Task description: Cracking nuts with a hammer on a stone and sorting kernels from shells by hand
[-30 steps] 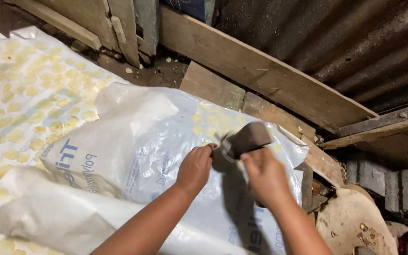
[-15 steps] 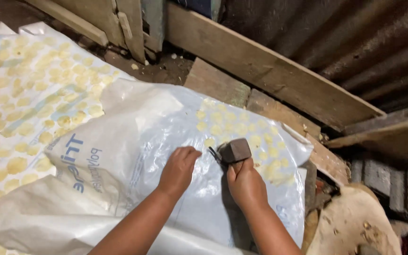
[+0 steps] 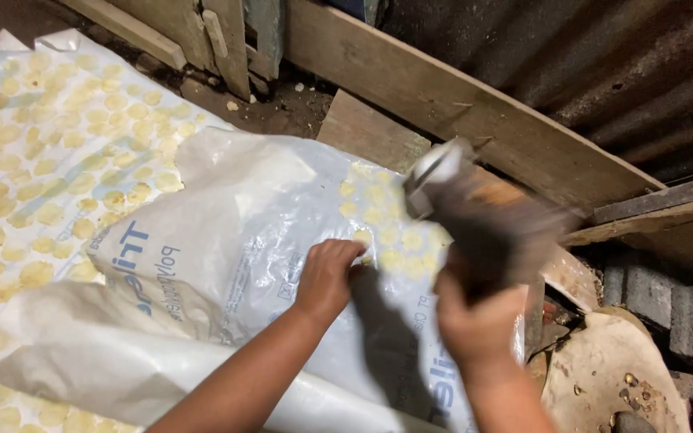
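The scene is dim and warm-toned, lit from above and in front of the person. The white plastic sheet [image 3: 226, 240] catches most of the light and shows soft glare on its folds left of the left hand [image 3: 329, 277]. A dark shadow falls on the sheet between the two hands. The tool [image 3: 475, 212] gripped by the right hand [image 3: 475, 321] is heavily motion-blurred. Beyond the grip, the corrugated wall [image 3: 603, 72] sinks into near darkness, and detail stays soft throughout.

Blurred dark hammer-like tool [image 3: 475, 216] with pale head, raised, translucent white plastic sheet [image 3: 266, 240] spread flat, crumpled, printed blue
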